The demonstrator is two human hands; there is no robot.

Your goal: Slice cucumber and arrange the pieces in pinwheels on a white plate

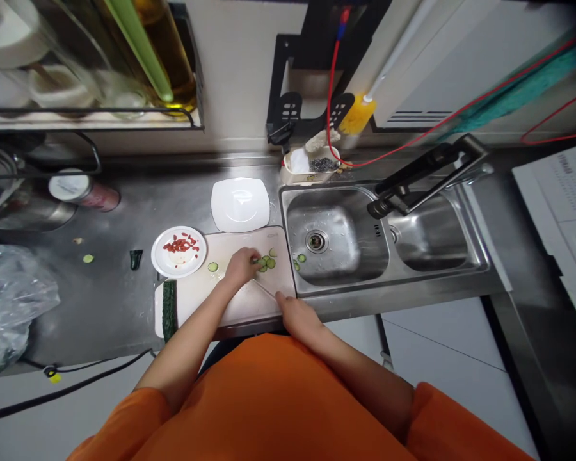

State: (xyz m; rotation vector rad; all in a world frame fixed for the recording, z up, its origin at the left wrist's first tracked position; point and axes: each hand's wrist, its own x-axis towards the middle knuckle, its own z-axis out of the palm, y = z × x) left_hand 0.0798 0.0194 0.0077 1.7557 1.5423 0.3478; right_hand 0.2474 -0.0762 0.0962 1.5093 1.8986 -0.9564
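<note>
On the white cutting board (196, 301), my left hand (241, 267) is closed, with a bit of green cucumber showing at its fingertips; most of that piece is hidden. Several cucumber slices (269, 262) lie just right of those fingers, and a lone slice (213, 266) is to the left. My right hand (298, 315), at the board's lower right edge, grips a knife (265, 289) whose thin blade points up and left towards my left hand. A long dark green piece of cucumber (169, 310) lies across the board's left end.
A white plate with red berries (180, 251) overlaps the board's upper left corner; a square white plate (240, 205) is behind it. The steel sink (336, 230) adjoins on the right, cucumber slices near its edge. A can (84, 191), cucumber end (135, 258) and plastic bag (14, 301) are left.
</note>
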